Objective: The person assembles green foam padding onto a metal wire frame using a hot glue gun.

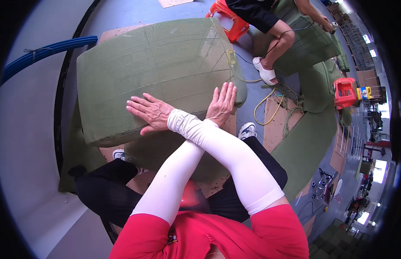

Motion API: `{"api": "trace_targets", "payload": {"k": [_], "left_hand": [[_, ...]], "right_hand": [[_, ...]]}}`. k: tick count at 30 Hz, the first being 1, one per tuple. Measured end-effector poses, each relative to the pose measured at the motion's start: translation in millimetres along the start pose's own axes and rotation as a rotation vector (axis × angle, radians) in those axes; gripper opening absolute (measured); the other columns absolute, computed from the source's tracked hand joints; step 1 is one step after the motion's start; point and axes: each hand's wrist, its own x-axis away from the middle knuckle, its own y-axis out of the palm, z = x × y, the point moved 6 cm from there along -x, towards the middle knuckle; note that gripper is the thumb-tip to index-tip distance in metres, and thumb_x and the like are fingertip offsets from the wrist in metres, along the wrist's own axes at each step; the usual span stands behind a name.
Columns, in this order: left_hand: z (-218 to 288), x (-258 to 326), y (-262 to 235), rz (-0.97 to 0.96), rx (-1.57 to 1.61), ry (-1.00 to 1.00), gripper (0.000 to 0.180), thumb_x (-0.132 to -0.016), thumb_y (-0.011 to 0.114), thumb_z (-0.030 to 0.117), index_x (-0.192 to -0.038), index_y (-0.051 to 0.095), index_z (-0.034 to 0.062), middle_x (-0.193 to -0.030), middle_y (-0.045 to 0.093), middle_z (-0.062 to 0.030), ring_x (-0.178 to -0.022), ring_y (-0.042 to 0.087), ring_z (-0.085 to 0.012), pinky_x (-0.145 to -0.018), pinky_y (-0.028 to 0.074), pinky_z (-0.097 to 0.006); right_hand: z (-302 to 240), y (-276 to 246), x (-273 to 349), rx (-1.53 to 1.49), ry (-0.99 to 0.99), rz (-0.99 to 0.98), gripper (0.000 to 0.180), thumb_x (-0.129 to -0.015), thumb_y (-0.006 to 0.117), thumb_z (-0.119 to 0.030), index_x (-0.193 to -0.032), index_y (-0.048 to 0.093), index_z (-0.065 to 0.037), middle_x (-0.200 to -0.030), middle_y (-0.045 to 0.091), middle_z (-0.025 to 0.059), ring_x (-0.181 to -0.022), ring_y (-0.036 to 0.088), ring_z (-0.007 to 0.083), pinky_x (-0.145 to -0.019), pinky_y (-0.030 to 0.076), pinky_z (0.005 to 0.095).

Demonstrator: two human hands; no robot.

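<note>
In front of me stands a big block-shaped piece (135,64) covered in green mesh fabric, with lines or seams showing across its top. My forearms, in white sleeves, are crossed, the right one over the left. My right hand (150,112) lies flat near the block's front edge, left of the middle, fingers spread and thumb toward me. My left hand (222,105) rests at the block's right front part, fingers stretched out away from me. Both hands touch the fabric and hold nothing.
A person (278,34) sits at the far right, a corded tool (333,26) in hand, by another green piece (295,47). A red stool (230,21), yellow hose (265,112), blue tubes (49,49), red crate (345,93) and green fabric (304,146) lie around. A wall (27,129) is left.
</note>
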Motion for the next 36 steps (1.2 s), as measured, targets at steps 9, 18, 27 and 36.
{"api": "trace_targets", "payload": {"k": [9, 18, 27, 36], "left_hand": [[-5, 5, 13, -0.058, -0.002, -0.045, 0.053, -0.085, 0.042, 0.021, -0.134, 0.036, 0.001, -0.14, 0.036, -0.0148, -0.129, 0.036, -0.0289, -0.1, 0.035, -0.047], [25, 40, 6, 0.038, 0.462, 0.2, 0.066, -0.08, 0.044, 0.034, -0.135, 0.031, -0.0001, -0.142, 0.03, -0.0163, -0.136, 0.021, -0.0286, -0.108, 0.021, -0.044], [-135, 154, -110, -0.008, 0.231, -0.027, 0.07, -0.066, 0.071, 0.035, -0.123, 0.046, 0.0029, -0.132, 0.042, -0.0136, -0.127, 0.036, -0.0294, -0.104, 0.03, -0.047], [-188, 131, -91, -0.247, 0.062, -0.133, 0.091, -0.066, 0.07, 0.042, -0.137, 0.029, 0.002, -0.144, 0.029, -0.0118, -0.133, 0.028, -0.0242, -0.108, 0.026, -0.04]], "right_hand": [[40, -27, 75, 0.133, 0.058, -0.165, 0.096, -0.074, 0.049, -0.065, -0.141, 0.018, -0.003, -0.146, 0.023, 0.0138, -0.137, 0.018, 0.0266, -0.11, 0.016, 0.0459], [45, -29, 76, 0.124, 0.141, -0.216, 0.096, -0.073, 0.056, -0.061, -0.141, 0.019, -0.004, -0.146, 0.023, 0.0121, -0.137, 0.018, 0.0247, -0.111, 0.015, 0.0437], [41, -30, 73, 0.176, 0.136, -0.21, 0.094, -0.072, 0.062, -0.055, -0.139, 0.022, -0.003, -0.145, 0.027, 0.0121, -0.137, 0.02, 0.0241, -0.11, 0.017, 0.0431], [42, -37, 77, 0.243, 0.186, -0.184, 0.097, -0.068, 0.065, -0.055, -0.138, 0.024, -0.002, -0.143, 0.029, 0.0128, -0.135, 0.024, 0.0244, -0.109, 0.021, 0.0419]]}}
